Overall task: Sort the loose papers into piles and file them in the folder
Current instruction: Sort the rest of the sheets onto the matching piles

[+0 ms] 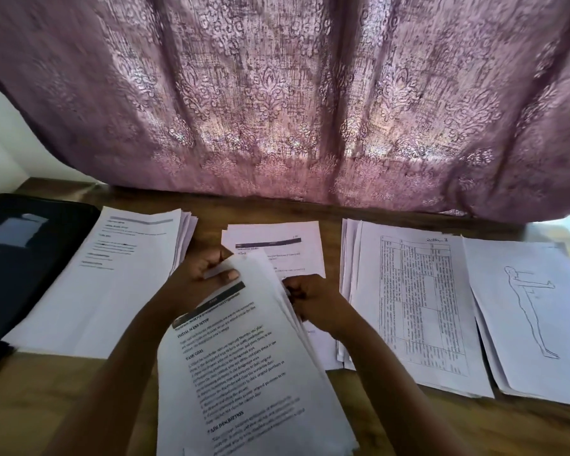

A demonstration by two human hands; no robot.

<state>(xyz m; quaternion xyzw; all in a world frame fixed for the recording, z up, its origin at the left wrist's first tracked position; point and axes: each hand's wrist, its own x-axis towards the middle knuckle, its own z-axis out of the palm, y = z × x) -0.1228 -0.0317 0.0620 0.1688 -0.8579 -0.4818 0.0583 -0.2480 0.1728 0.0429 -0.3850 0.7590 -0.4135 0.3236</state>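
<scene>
Head view: your left hand [208, 278] grips the paper stack [244, 373] at its top, your right hand [310, 301] pinches its right edge. It sits centre-bottom, long axis running up-frame, folder [20, 264] far left.

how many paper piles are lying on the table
4: left pile beside the folder, middle pile behind the held stack, grid-chart pile, figure-drawing pile far right. The stack may hide more.

wooden table [63, 390] carries, left to right: black folder [20, 274], text-sheet pile [106, 284] just beside it, small centre pile [277, 241], grid-sheet pile [418, 307], and figure-drawing pile [533, 317], the last two touching.
</scene>
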